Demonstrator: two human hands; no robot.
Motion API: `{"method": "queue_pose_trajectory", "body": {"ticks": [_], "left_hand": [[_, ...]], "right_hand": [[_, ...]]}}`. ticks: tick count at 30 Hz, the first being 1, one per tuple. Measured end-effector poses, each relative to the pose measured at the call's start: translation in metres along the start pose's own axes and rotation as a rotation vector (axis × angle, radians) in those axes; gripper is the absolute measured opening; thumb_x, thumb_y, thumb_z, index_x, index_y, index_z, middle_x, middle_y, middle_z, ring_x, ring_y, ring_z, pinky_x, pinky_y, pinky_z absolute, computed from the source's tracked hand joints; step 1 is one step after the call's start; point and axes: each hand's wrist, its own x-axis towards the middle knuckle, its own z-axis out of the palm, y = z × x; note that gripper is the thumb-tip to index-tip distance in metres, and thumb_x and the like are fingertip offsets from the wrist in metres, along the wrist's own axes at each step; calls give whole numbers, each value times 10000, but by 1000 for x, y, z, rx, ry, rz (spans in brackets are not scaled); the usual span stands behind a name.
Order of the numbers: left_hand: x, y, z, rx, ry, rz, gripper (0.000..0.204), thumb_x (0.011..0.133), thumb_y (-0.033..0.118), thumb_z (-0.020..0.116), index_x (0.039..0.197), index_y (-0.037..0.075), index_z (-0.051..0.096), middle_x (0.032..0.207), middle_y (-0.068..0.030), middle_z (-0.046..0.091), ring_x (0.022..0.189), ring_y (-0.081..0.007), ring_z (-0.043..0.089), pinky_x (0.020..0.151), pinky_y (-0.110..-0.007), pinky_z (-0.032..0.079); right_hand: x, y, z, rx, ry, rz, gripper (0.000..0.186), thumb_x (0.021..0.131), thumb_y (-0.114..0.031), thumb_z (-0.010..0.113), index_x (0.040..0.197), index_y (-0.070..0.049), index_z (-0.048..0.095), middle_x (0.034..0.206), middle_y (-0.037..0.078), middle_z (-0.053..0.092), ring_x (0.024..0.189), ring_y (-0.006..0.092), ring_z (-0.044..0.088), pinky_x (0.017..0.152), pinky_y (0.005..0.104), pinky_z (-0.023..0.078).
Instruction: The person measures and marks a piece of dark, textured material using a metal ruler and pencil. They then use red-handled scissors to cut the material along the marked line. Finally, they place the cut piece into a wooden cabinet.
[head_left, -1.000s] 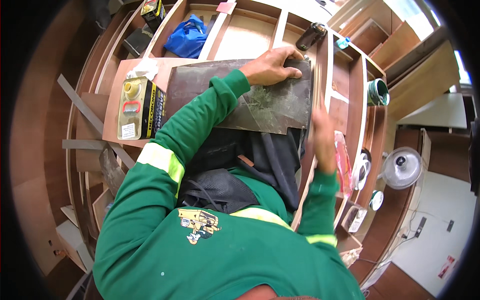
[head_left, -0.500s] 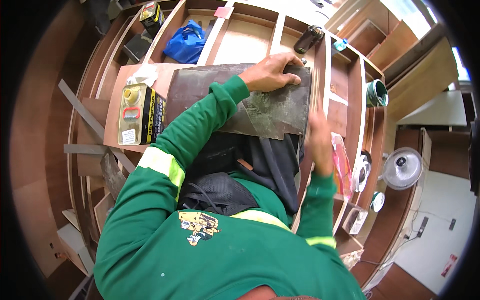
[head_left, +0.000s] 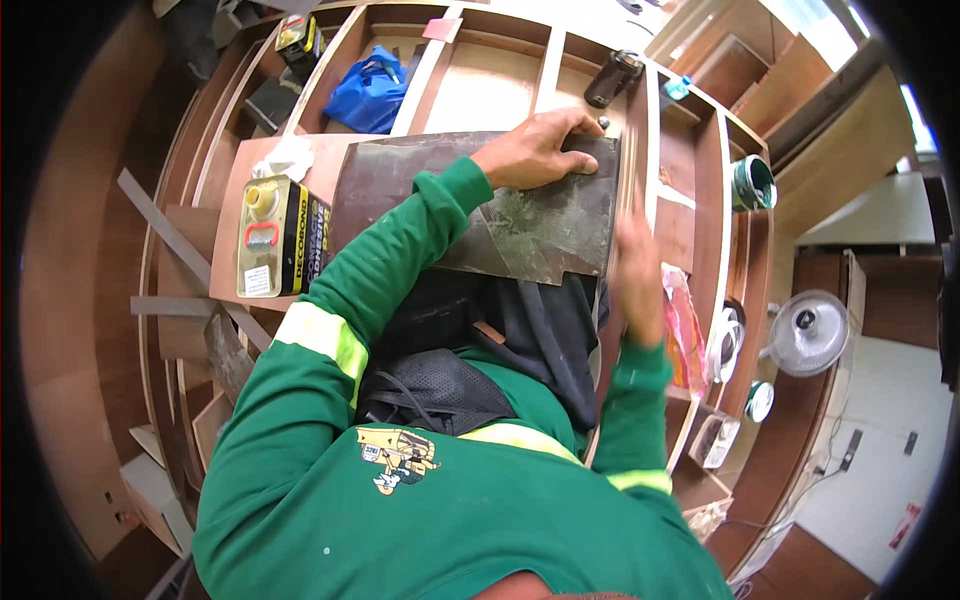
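Note:
A dark, scuffed flat panel [head_left: 400, 190] lies across my lap, partly over a pinkish board [head_left: 240, 220]. My left hand [head_left: 540, 150] grips its upper right corner, thumb on the face and fingers curled at the edge. My right hand [head_left: 640, 280] is a motion smear beside the panel's right edge, near a pale wooden strip [head_left: 630, 170]; whether it holds something I cannot make out. A yellow-capped metal can [head_left: 265, 245] stands left of the panel, below a crumpled white cloth [head_left: 283, 160].
Wooden framework [head_left: 550, 70] surrounds me, holding a blue bag [head_left: 365, 90], a dark bottle [head_left: 615, 75], an open green tub [head_left: 752, 182] and a pink crumpled sheet [head_left: 683, 330]. Loose grey strips [head_left: 165, 225] lie left. A fan [head_left: 808, 332] and leaning boards [head_left: 830, 150] are at right.
The panel and my left hand sit slightly lower in the picture, as do many surroundings. My right hand stays blurred along the panel's right edge in each frame.

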Motion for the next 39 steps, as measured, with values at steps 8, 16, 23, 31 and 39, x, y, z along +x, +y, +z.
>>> {"method": "queue_pose_trajectory", "body": {"ticks": [8, 16, 23, 31, 39], "left_hand": [[10, -2, -25, 67, -11, -75, 472, 909, 303, 704, 1311, 78, 601, 1320, -197, 588, 1265, -277, 553, 1049, -399, 453], [10, -28, -22, -460, 243, -265, 501, 1083, 442, 461, 1345, 33, 582, 1278, -149, 624, 1202, -272, 609, 1081, -382, 426], [0, -36, -105, 59, -84, -261, 647, 1055, 569, 481, 1343, 0, 590, 1205, -121, 660, 1124, -202, 594, 997, -341, 465], [-24, -38, -154, -173, -187, -362, 595, 993, 564, 609, 1288, 53, 689, 1220, -30, 700, 1148, -115, 608, 1011, -277, 469], [68, 58, -204, 411, -37, -51, 836, 899, 783, 539, 1315, 70, 672, 1261, -174, 693, 1184, -312, 645, 1037, -393, 486]], "right_hand": [[-112, 7, -36, 117, 207, 345, 692, 1012, -428, 504, 1537, 8, 388, 1154, 105, 603, 986, 159, 597, 861, 290, 476], [-56, 238, -89, -410, 17, 570, 712, 963, -402, 570, 1439, 112, 443, 1292, 280, 617, 1191, 341, 621, 1022, 398, 474], [-78, 356, -89, -566, 151, 473, 422, 994, -165, 463, 1333, 83, 507, 1219, 360, 627, 1168, 498, 600, 997, 534, 472], [-85, 354, -91, -104, 90, 292, 378, 1026, -310, 513, 1228, -9, 619, 1099, 215, 715, 1032, 354, 693, 858, 439, 547], [-159, 321, -97, -169, 136, 614, 372, 1031, -312, 515, 1226, -13, 619, 1081, 196, 712, 1004, 330, 693, 832, 428, 555]]}}
